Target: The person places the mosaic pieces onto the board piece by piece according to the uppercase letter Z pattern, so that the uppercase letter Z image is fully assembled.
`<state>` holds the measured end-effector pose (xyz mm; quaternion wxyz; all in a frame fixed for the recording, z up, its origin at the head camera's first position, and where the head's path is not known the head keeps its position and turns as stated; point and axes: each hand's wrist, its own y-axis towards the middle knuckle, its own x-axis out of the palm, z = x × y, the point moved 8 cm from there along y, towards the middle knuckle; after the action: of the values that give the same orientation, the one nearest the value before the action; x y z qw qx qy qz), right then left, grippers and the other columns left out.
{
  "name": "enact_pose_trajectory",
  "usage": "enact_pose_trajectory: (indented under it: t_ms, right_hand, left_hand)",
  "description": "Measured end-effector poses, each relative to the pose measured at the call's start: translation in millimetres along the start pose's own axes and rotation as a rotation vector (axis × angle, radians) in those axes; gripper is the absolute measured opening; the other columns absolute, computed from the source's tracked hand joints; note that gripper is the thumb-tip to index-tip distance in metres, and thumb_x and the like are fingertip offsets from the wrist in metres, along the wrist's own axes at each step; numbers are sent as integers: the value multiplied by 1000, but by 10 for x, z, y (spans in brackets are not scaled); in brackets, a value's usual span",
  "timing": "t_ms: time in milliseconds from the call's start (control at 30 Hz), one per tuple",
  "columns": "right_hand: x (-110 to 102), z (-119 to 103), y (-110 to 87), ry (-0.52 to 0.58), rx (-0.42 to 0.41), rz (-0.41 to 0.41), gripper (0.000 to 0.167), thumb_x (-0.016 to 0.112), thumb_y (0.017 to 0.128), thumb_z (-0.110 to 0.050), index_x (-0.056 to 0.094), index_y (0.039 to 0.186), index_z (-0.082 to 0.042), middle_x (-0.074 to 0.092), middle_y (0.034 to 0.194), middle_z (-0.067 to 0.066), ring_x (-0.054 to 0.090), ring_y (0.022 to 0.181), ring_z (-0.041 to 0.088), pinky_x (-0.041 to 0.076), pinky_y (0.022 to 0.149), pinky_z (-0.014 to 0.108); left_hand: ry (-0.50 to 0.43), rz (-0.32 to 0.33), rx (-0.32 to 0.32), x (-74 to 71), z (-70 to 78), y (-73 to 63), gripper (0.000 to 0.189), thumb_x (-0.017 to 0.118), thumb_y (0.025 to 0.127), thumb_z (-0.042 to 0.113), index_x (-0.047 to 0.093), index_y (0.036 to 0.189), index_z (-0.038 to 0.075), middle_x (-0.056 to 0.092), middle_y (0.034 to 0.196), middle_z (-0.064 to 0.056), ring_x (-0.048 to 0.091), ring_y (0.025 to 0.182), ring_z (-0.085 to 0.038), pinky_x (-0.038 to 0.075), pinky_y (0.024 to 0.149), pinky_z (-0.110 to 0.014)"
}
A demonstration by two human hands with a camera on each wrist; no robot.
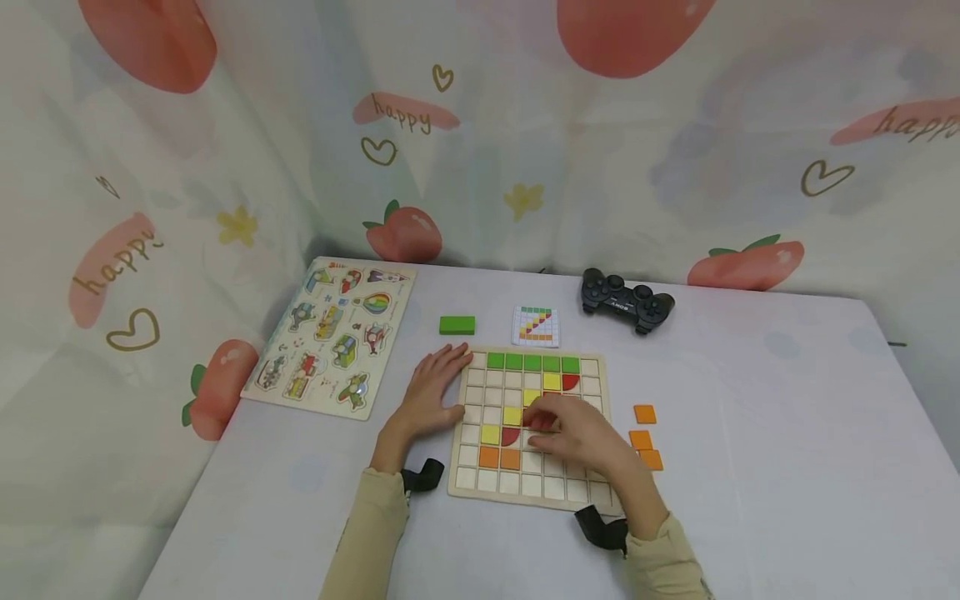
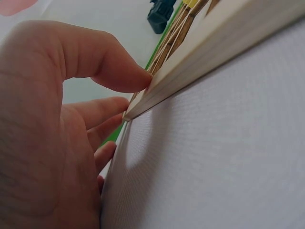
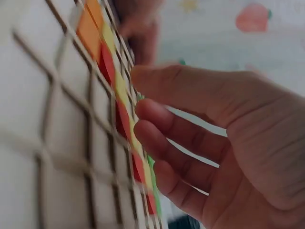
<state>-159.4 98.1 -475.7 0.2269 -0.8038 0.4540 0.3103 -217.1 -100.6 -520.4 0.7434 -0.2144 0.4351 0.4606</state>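
Observation:
A wooden grid board (image 1: 532, 485) holds a row of green tiles (image 1: 532, 363) at its far side, a diagonal of yellow tiles (image 1: 512, 416), red quarter-round tiles (image 1: 571, 382) alongside, and two orange tiles (image 1: 489, 457) near the front. My left hand (image 1: 426, 404) rests at the board's left edge; in the left wrist view its thumb (image 2: 131, 78) touches the wooden rim. Over the middle of the board, my right hand (image 1: 577, 429) hovers with fingers loosely bent. The right wrist view shows no tile between its thumb and fingers (image 3: 152, 136), and the fingertips are close over the coloured diagonal.
Loose orange tiles (image 1: 645, 414) lie right of the board. Beyond it are a green block (image 1: 457, 325), a small pattern card (image 1: 536, 326) and a black game controller (image 1: 626, 302). A picture puzzle board (image 1: 315, 402) lies at the left. Printed cloth hangs behind.

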Motion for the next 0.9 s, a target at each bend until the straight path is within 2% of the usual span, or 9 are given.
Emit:
enact_pose_trajectory:
  t_ms: [100,167,333,433,567,733,900]
  right_hand:
    - [-319,296,-128,7,75,91,23,76,82,-8,70,104,-4,65,89,0,60,83,18,52,76,37]
    - [-520,522,-248,-15,154,144,27,76,83,-8,69,108,-2,66,94,4,61,88,23,53,80,42]
    - [-822,951,-550,-50,315,188,38,76,82,-11,65,115,3,65,105,16,60,96,33,52,86,52]
    - [-865,1081,-640,-43,334,176,41,77,81,-12,66,116,5,64,110,20,59,98,35,50,88,54]
    - [-840,1170,-664,-38,325,162,38,77,79,-11,69,113,3,62,110,19,58,99,35,49,89,54]
    - [-829,1195,-645,-57,313,181,31,78,78,-11,72,107,2,62,105,16,58,95,32,50,87,51]
    - [-817,1177,-628,-54,346,178,31,79,79,-15,72,104,1,63,101,12,57,92,30,51,82,45]
  left_hand:
    - [-14,-1,-6,6,2,-18,85,60,70,27,40,151,11,30,160,-5,17,149,-28,10,120,-52]
    - [-21,2,-4,6,6,-25,84,60,70,26,41,150,10,31,160,-5,18,149,-29,10,119,-52]
    - [-19,8,-1,-4,16,-18,84,60,70,26,41,150,10,31,159,-6,18,149,-29,10,119,-53]
    - [-16,9,-4,-13,19,-13,84,60,70,26,41,150,11,31,160,-5,18,149,-28,10,120,-52]
    - [-22,17,0,-19,21,-17,83,60,70,25,42,150,9,32,159,-6,19,149,-29,11,119,-53]
    - [-23,27,8,-21,25,-20,83,60,69,25,43,149,9,32,159,-7,20,148,-30,11,119,-54]
    - [-26,38,24,-18,30,-19,83,60,69,25,43,149,9,34,158,-7,21,148,-31,12,119,-55]
